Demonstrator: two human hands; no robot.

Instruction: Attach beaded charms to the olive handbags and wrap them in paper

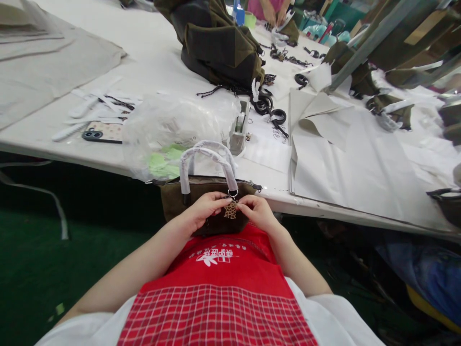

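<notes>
A brown handbag (173, 199) rests against the table's front edge, close to my red apron. Its two handles (211, 149) stand up, wrapped in white covering. From a metal ring at the right foot of the near handle hangs a leopard-print charm (230, 209). My left hand (205, 207) pinches the top of the charm from the left, fingertips closed. My right hand (258, 210) pinches at the charm's upper right side. The fingers partly hide how the charm joins the ring.
Behind the bag lie a clear plastic bag (169, 120), green slips (165, 162), a tape dispenser (239, 127) and a phone (103, 132). Black straps (268, 105) sit beside a large dark bag (219, 43). Paper sheets (334, 158) cover the right. Another person's hands (275, 13) work at the far side.
</notes>
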